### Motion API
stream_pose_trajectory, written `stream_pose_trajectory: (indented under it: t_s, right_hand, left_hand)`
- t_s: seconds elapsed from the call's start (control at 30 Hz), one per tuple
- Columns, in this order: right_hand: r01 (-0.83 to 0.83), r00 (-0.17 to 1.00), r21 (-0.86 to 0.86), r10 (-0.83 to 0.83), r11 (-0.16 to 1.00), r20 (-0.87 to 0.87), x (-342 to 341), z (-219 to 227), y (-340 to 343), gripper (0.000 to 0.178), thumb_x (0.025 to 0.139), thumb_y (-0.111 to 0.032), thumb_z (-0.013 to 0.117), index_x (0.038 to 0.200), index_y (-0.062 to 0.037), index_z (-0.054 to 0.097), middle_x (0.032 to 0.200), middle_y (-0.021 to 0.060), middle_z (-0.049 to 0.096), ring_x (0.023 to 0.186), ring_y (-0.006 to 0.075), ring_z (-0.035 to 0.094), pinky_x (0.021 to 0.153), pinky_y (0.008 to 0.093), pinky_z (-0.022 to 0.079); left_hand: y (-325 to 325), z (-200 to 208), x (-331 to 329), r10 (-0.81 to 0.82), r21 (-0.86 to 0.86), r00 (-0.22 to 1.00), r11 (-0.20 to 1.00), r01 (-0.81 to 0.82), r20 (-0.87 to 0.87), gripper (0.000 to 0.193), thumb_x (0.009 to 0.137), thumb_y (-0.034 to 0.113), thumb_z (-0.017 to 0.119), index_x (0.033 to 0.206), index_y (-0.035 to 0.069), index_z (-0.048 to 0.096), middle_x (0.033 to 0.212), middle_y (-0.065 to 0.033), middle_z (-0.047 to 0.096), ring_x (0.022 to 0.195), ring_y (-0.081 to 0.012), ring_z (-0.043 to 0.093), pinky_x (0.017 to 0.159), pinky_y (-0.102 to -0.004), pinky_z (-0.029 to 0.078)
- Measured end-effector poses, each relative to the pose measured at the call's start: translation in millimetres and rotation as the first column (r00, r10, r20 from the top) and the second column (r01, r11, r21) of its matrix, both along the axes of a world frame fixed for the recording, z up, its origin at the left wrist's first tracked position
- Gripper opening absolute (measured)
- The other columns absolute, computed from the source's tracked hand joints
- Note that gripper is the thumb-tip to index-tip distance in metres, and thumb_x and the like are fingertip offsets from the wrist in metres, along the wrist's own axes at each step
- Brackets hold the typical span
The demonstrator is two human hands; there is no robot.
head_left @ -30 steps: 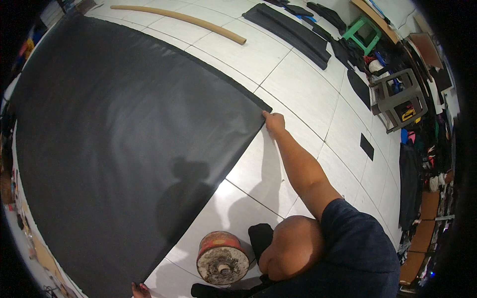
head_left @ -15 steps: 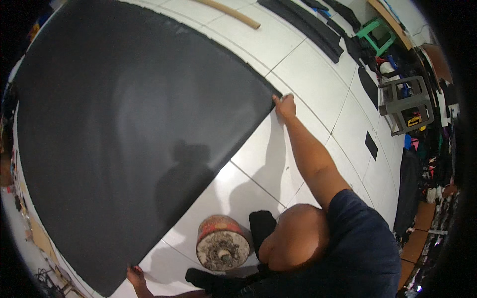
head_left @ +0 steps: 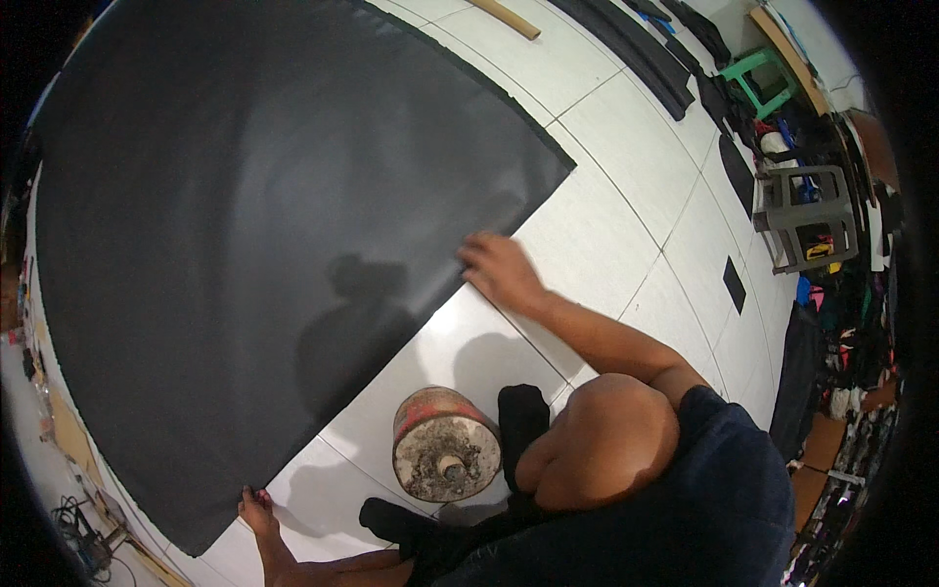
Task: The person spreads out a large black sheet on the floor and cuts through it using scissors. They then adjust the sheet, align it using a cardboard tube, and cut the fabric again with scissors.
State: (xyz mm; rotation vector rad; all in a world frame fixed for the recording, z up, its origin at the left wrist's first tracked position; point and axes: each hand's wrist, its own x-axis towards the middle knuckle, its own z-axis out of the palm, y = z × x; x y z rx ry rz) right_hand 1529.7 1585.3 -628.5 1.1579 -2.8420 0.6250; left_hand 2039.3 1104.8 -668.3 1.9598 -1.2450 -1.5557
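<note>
A large black sheet (head_left: 215,196), matte and flat, is spread over the white tiled floor. My left hand (head_left: 256,513) pinches its near edge close to the lower-left corner. Farther up the same edge is my right hand (head_left: 504,276), slightly blurred. Its fingers are apart and rest over the rim of the sheet without gripping it. The sheet's right corner lies free, beyond that hand. Between my arms stands a round, worn weight (head_left: 447,458) with red sides and a dirty grey top with a stub at its centre.
A cardboard tube (head_left: 507,18) and a dark roll (head_left: 636,59) lie past the far edge. To the right are a green stool (head_left: 761,83), a grey stool (head_left: 810,217) and a small black piece (head_left: 734,284). Cables (head_left: 83,533) lie at lower left.
My right hand has let go of the sheet's right corner and slid back along the near edge toward me. My left hand stays at the lower-left edge. The view has shifted slightly.
</note>
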Motion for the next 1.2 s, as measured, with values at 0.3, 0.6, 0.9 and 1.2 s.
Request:
stream_pose_trajectory:
  t_s: [0.3,0.6,0.9,1.2]
  right_hand:
    - [-0.038,0.999,0.003,0.038,0.999,-0.014,42.7,-4.0,-19.9,0.03,0.084,-0.018,0.069,0.111,-0.0064,0.067,0.124,0.0126,0.06,0.122,0.032,0.051,0.102,0.0421,0.041]
    - [-0.066,0.969,0.178,0.02,0.982,0.247,39.3,-8.4,-20.6,0.04,0.085,-0.017,0.065,0.124,-0.0062,0.06,0.136,0.018,0.05,0.129,0.0365,0.044,0.108,0.0438,0.037]
    - [-0.195,0.947,0.257,0.113,0.947,0.302,19.6,12.0,-14.3,0.053,0.082,-0.021,0.07,0.126,0.0049,0.056,0.135,0.0246,0.047,0.127,0.0388,0.045,0.107,0.0429,0.037]
    - [-0.312,0.928,0.298,0.222,0.902,0.3,14.8,-6.6,-44.3,0.05,0.082,-0.018,0.069,0.125,0.0041,0.057,0.134,0.0262,0.049,0.13,0.0398,0.042,0.109,0.0449,0.034]
  left_hand:
    - [7.5,-5.5,-7.5,-0.003,-0.056,0.999,0.998,0.0,-0.054,0.023,0.092,0.021,0.061,0.083,0.006,0.046,0.065,-0.005,0.055,0.053,-0.0128,0.055,0.046,-0.0231,0.047]
    - [-11.1,-10.6,15.1,0.345,-0.005,0.913,0.935,-0.355,-0.22,0.051,0.095,0.029,0.053,0.139,0.002,0.045,0.12,-0.0193,0.057,0.102,-0.0288,0.061,0.084,-0.0399,0.051]
    - [-76.7,-57.2,90.0,0.002,-0.314,0.603,0.855,0.414,0.798,0.027,0.083,0.023,0.061,0.079,-0.004,0.066,0.081,-0.0175,0.069,0.079,-0.0301,0.066,0.075,-0.0414,0.051]
    - [-78.5,-50.9,118.1,0.555,-0.495,0.779,0.784,-0.374,0.292,0.03,0.078,0.021,0.064,0.09,-0.007,0.064,0.095,-0.0256,0.067,0.094,-0.0381,0.066,0.084,-0.0419,0.051]
